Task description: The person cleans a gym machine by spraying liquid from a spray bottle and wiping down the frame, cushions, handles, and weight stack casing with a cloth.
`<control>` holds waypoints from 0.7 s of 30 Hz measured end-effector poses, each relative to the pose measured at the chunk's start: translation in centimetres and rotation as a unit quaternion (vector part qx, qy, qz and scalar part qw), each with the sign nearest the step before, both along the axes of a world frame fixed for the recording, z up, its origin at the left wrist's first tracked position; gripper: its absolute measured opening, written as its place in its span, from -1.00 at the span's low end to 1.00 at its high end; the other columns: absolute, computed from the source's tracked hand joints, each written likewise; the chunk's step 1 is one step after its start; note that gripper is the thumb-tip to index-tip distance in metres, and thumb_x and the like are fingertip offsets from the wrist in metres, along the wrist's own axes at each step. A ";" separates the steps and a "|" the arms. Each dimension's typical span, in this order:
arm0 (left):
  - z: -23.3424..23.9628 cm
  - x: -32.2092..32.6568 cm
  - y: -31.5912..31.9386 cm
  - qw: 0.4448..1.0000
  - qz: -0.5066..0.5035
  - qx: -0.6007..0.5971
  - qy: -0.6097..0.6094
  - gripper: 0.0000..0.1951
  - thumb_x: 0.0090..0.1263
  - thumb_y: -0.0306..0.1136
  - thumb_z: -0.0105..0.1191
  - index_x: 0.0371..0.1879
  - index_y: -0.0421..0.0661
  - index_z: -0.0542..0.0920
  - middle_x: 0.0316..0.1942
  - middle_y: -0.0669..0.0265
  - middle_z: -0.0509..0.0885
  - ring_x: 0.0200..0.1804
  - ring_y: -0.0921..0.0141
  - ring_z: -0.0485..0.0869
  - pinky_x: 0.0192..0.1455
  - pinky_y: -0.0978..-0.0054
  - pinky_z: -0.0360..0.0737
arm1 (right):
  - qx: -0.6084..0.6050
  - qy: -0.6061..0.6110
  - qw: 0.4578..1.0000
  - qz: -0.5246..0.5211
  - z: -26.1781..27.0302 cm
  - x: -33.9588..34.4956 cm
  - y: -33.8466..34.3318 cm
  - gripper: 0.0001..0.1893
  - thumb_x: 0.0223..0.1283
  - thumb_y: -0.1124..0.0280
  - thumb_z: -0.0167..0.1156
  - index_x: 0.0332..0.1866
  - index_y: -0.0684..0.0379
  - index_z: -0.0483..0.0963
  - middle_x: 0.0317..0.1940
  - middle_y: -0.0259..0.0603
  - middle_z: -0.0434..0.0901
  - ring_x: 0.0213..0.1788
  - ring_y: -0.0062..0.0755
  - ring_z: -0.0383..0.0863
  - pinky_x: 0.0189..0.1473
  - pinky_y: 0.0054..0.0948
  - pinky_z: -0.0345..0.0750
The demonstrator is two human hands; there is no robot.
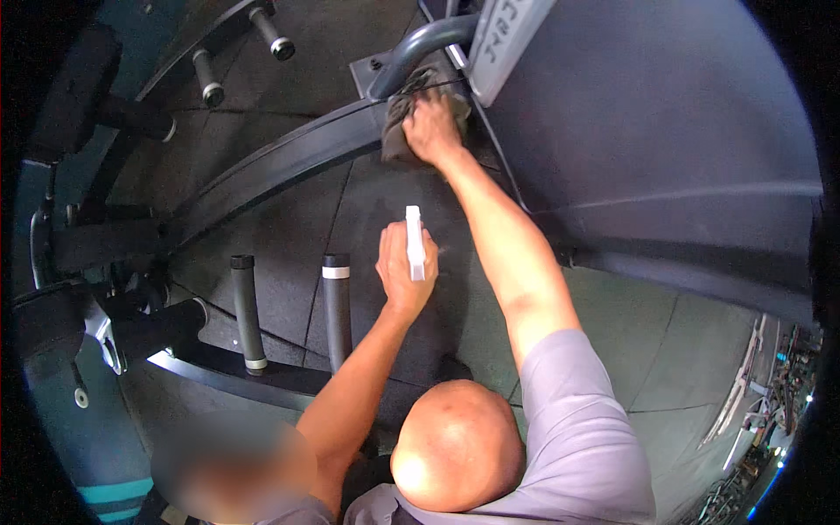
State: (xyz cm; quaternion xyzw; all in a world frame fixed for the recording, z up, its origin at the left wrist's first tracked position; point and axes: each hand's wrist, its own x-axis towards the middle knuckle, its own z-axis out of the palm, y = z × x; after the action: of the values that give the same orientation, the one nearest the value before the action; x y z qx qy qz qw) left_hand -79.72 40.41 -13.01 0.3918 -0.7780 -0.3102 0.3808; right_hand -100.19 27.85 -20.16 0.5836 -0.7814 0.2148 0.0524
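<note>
My left hand (395, 266) is closed around a spray bottle, whose white trigger head (415, 239) points away from me above the dark floor. Beyond it, my right hand (433, 128) presses a crumpled grey-brown cloth (399, 141) against the end of a dark metal beam (295, 154) of a gym machine. The cloth lies beside the foot of a curved metal tube (430, 39) bolted to a plate. The bottle's body is hidden under my left hand.
Two upright grey pegs (246, 308) rise from a lower frame bar (262, 384) at the left. Shorter pegs (272, 33) stick out at the upper left. A large dark panel (643, 111) fills the upper right. My bare knee (459, 446) is close below.
</note>
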 end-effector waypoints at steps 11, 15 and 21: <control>20.9 4.8 -4.2 0.905 -0.380 0.181 0.066 -0.86 0.36 -0.36 0.12 -0.26 -0.17 0.55 -0.45 0.35 0.57 -0.36 0.56 0.52 -0.30 0.54 0.50 | -0.328 -0.461 0.809 -0.161 16.7 6.9 15.6 -0.59 0.34 0.18 -0.03 -0.41 0.36 0.51 -0.45 -0.23 0.55 -0.31 -0.41 0.51 -0.19 -0.37 0.46; 26.7 10.5 -4.5 0.919 -0.369 0.137 0.016 -0.82 0.32 -0.36 0.16 -0.30 -0.23 0.54 -0.43 0.28 0.57 -0.36 0.49 0.55 -0.30 0.47 0.51 | -0.443 -0.092 0.889 0.071 32.8 6.0 19.4 -0.54 0.40 0.05 -0.03 -0.27 0.31 0.51 -0.37 -0.26 0.60 -0.32 -0.47 0.57 -0.27 -0.31 0.47; 24.8 15.8 -4.5 0.925 -0.350 0.148 -0.031 -0.81 0.30 -0.37 0.16 -0.34 -0.25 0.51 -0.47 0.22 0.56 -0.42 0.44 0.53 -0.30 0.39 0.47 | 0.038 0.503 0.854 -0.130 35.3 6.2 20.4 -0.47 0.23 0.12 0.15 0.27 0.12 0.43 0.30 -0.20 0.42 0.38 -0.07 0.30 0.41 0.09 0.09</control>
State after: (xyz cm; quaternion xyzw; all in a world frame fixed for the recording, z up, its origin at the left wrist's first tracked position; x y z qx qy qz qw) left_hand -63.96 35.89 11.75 0.1562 -0.8224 -0.5226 0.1617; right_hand -93.95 48.22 15.11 0.5067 -0.7243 -0.1465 0.4439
